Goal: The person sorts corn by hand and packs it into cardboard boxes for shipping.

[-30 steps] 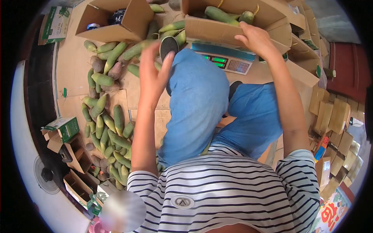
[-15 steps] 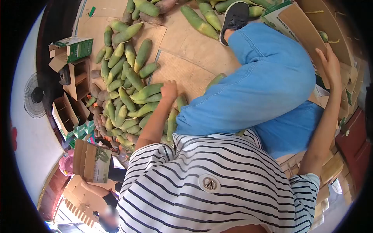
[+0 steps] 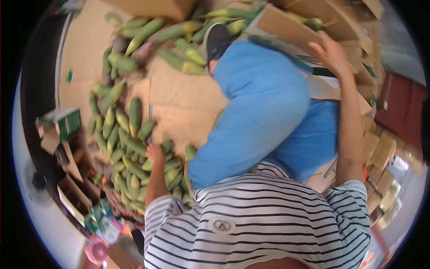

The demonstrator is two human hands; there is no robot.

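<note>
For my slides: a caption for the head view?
Left hand down among a floor pile of green vegetables, right hand on a cardboard box edge.

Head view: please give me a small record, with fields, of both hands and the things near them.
left hand: low, in the pile of green vegetables, touching them; grip unclear because of blur
right hand: up on the flap of the cardboard box; grip unclear
floor: cardboard sheets under and beside the pile
black shoe: on the person's foot, next to vegetables at the top
green carton: open, at the left edge
</note>
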